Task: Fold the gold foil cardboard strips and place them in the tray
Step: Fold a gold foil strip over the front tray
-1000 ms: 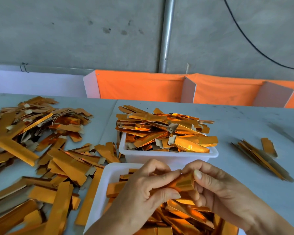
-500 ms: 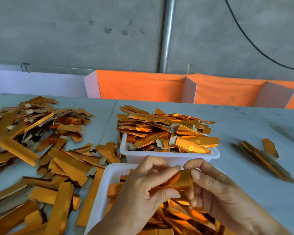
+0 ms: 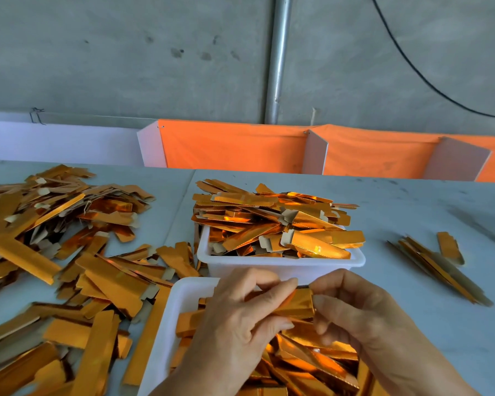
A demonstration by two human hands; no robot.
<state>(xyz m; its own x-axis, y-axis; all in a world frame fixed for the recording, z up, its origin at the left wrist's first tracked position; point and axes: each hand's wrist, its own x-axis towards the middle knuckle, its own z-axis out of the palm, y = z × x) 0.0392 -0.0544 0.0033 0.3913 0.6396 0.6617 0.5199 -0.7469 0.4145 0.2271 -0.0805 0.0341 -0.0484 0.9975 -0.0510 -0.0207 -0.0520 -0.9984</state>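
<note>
While I watch from the head view, both hands meet over the near tray.
Strip [image 3: 295, 305]: held between the two hands, above the near tray [image 3: 166, 332], which is full of gold strips.
Left hand [image 3: 240, 327]: grip pinched on the strip's left part, thumb below, fingers on top.
Right hand [image 3: 360, 318]: grip curled round the strip's right end.
Far tray [image 3: 283, 265]: white, heaped with strips, touching the near tray's far edge.
Loose pile [image 3: 69, 252]: strips spread over the tabletop [image 3: 412, 212] to the left, crowding the near tray's side.
Small bundle [image 3: 437, 267]: on the right, well apart.
Orange panels [image 3: 235, 147]: behind the tabletop, before a grey wall.
</note>
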